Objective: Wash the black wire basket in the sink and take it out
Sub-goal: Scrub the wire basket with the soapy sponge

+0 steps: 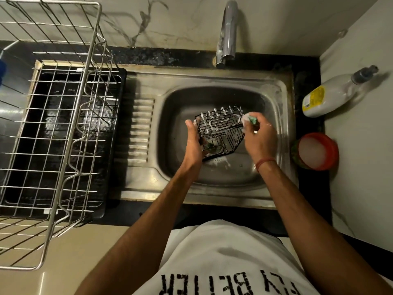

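Note:
The black wire basket [221, 133] is tilted over the bowl of the steel sink [274, 96], its wires streaked with white soap foam. My left hand [194, 143] grips the basket's left edge from below. My right hand [258, 135] holds a green scrub pad [252, 120] covered in foam against the basket's upper right corner. The tap [228, 33] stands behind the sink, and no water runs from it.
A large steel dish rack [57, 124] over a black drip tray fills the left counter. A dish soap bottle [331, 96] lies on the right ledge, with a red-rimmed tub [316, 151] of soapy foam below it. My white shirt fills the bottom.

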